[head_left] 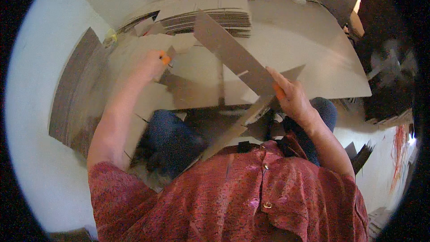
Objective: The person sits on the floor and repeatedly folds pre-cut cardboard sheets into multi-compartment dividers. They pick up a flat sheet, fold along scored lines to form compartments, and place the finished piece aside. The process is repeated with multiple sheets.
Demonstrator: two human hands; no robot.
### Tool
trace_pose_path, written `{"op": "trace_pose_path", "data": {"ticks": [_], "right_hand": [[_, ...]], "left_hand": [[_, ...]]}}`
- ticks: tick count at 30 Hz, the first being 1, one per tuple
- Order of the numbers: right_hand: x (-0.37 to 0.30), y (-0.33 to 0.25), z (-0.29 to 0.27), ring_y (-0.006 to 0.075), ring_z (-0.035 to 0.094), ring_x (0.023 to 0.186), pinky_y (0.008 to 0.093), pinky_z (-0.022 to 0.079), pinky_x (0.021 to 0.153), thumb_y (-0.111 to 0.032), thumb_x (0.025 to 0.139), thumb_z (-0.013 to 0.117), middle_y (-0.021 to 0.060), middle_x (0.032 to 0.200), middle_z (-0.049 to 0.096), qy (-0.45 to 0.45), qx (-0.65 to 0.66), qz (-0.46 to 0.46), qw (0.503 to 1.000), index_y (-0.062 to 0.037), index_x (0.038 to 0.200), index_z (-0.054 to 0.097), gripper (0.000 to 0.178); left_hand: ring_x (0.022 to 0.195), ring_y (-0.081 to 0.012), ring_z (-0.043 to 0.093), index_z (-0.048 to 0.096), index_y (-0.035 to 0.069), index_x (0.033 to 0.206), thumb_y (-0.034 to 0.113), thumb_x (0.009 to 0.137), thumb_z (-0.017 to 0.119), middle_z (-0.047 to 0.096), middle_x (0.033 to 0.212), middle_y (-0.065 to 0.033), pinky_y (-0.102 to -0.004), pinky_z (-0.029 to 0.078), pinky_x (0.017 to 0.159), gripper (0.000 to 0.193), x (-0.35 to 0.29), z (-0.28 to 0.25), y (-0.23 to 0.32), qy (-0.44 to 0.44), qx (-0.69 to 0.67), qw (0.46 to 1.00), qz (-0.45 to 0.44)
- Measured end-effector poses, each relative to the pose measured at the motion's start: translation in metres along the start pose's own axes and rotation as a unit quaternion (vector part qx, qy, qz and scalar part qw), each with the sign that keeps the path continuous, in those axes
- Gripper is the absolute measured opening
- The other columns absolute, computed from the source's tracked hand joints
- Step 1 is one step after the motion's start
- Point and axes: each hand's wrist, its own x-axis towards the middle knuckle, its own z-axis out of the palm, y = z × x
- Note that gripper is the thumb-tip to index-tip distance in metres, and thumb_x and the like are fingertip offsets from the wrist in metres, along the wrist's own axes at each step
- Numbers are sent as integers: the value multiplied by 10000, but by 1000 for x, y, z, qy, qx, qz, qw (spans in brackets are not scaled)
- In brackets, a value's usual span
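Note:
My right hand [291, 96] grips long flat cardboard strips [230, 51] that cross each other and slant up to the left above my lap. My left hand [152, 65] reaches out to the left and pinches a small cardboard piece [171, 53] at the edge of a flat cardboard sheet [197, 85]. Both hands have orange fingertips. The lower strip [233, 130] runs down toward my red shirt.
A large pale board [313, 49] lies across in front of me. Stacks of flattened cardboard [210, 13] sit at its far side, another stack [74, 94] lies on the floor at the left. Dark clutter fills the right edge.

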Motion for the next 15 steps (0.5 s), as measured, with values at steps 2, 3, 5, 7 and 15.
{"op": "trace_pose_path", "data": {"ticks": [2, 3, 5, 7, 15], "right_hand": [[6, -18, -7, 387, 609, 673, 458, 499, 584, -68, 800, 541, 182, 806, 634, 18, -10, -33, 999, -125, 1230, 505, 435], [10, -23, -6, 405, 606, 701, 413, 481, 602, -19, 836, 516, 249, 795, 598, 29, 18, -47, 998, -91, 1247, 497, 418], [11, -23, -10, 406, 604, 708, 418, 479, 601, -16, 830, 517, 253, 801, 595, 22, 20, -32, 999, -89, 1240, 503, 416], [11, -23, -14, 413, 591, 700, 436, 479, 603, -24, 819, 517, 252, 793, 593, -10, -10, 2, 1000, -82, 1231, 507, 416], [13, -8, -15, 415, 592, 666, 462, 480, 616, -72, 800, 530, 232, 757, 611, -122, -73, 98, 985, -99, 1304, 423, 516]], "left_hand": [[668, -233, 598, 663, 13, 855, 258, 797, 633, 648, 749, -158, -357, 466, 649, 253, -8, 16, 25, -27, -72, 997, 17], [668, -230, 589, 658, 0, 867, 249, 795, 638, 640, 745, -165, -356, 459, 644, 260, -5, 35, 27, -36, -115, 991, 55], [644, -202, 563, 656, -16, 870, 233, 801, 637, 624, 714, -153, -344, 444, 619, 259, -11, 53, 62, -66, -176, 973, 133], [618, -162, 542, 660, -18, 868, 221, 818, 625, 615, 679, -123, -324, 434, 591, 247, -31, 50, 107, -109, -200, 954, 193], [807, -186, 578, 637, 21, 1031, 292, 847, 624, 641, 884, -119, -310, 456, 741, 328, -38, 42, 131, -151, -303, 919, 203]]}}
